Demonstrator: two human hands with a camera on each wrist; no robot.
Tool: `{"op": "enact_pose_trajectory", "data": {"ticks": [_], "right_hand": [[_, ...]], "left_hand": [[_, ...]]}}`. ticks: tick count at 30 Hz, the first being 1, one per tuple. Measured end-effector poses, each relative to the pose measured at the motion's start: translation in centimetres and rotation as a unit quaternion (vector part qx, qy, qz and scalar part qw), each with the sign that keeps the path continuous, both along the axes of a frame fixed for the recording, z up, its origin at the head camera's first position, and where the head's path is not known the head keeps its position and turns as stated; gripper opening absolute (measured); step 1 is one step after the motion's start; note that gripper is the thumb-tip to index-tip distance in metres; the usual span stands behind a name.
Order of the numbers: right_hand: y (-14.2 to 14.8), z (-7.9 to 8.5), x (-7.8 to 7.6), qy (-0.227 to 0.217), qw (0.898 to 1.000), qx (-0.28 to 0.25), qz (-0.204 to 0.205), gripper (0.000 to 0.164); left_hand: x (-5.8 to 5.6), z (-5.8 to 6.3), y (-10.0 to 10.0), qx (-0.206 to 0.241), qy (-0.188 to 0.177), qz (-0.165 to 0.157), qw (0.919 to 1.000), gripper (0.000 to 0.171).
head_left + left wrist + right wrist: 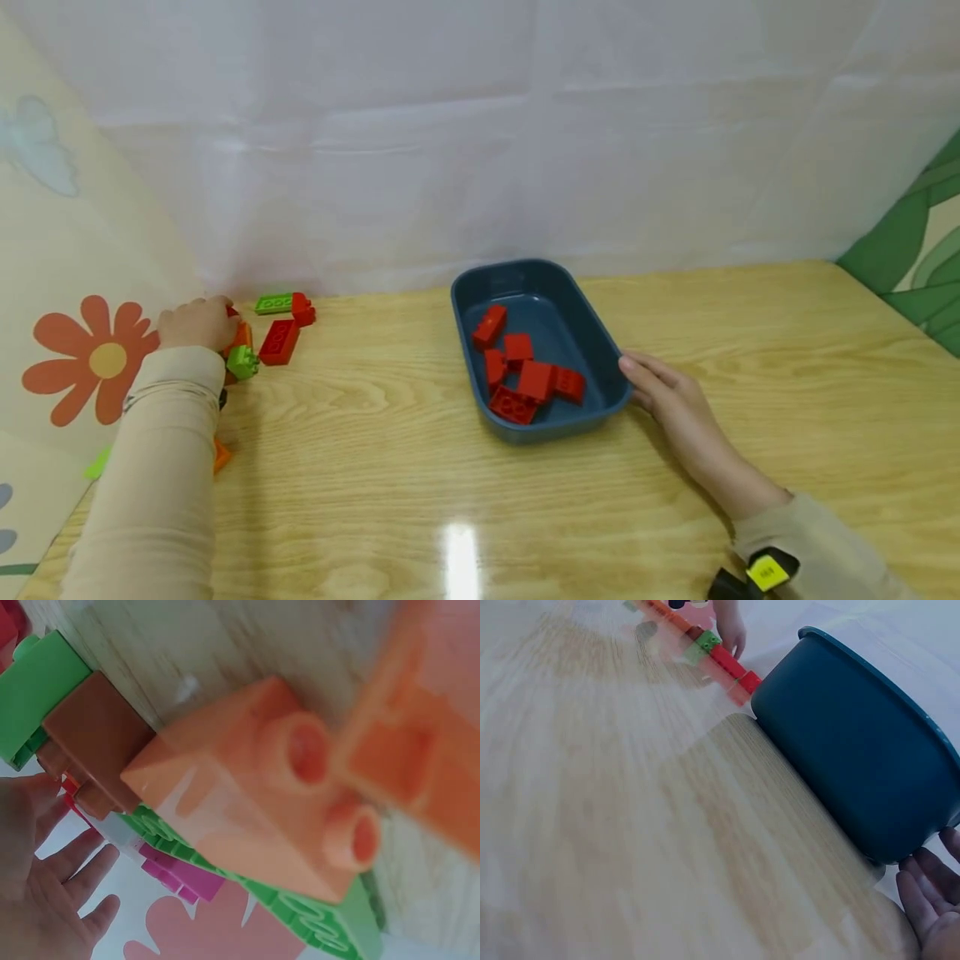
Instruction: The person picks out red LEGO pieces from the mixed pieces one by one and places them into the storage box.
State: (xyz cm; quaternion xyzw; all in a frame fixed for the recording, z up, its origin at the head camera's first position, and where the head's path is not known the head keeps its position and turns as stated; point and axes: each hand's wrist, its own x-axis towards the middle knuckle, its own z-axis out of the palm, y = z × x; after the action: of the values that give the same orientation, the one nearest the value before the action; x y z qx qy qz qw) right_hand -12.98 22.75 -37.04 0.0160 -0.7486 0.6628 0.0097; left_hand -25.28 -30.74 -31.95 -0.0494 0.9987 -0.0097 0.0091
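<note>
My left hand [197, 323] reaches over a group of toy bricks at the far left. In the left wrist view its fingers [79, 859] are spread and fairly straight, next to a brown brick [101, 735] and a sliver of red. A red brick [279, 342] and a green brick [274, 303] lie just right of that hand. My right hand [678, 404] touches the near right corner of a dark blue plastic bin [555, 271], fingers extended against its outer wall. Several red bricks [537, 381] lie inside the bin.
Orange bricks [247, 780] sit close to the left wrist, over a long green brick [330, 930]. A magenta brick [184, 876] is beside them. A white sheet [375, 150] hangs along the table's back edge, and a flower-printed panel [108, 242] borders the left side.
</note>
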Motion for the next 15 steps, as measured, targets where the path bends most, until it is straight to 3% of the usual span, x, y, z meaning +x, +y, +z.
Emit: {"op": "enact_pose_trajectory", "data": {"ticks": [15], "right_hand": [[-0.34,0.08,0.06,0.004,1.0,-0.028,0.004,0.057]], "left_hand": [[0.85,0.16,-0.09,0.001,0.008,-0.03,0.9995,0.035]]}}
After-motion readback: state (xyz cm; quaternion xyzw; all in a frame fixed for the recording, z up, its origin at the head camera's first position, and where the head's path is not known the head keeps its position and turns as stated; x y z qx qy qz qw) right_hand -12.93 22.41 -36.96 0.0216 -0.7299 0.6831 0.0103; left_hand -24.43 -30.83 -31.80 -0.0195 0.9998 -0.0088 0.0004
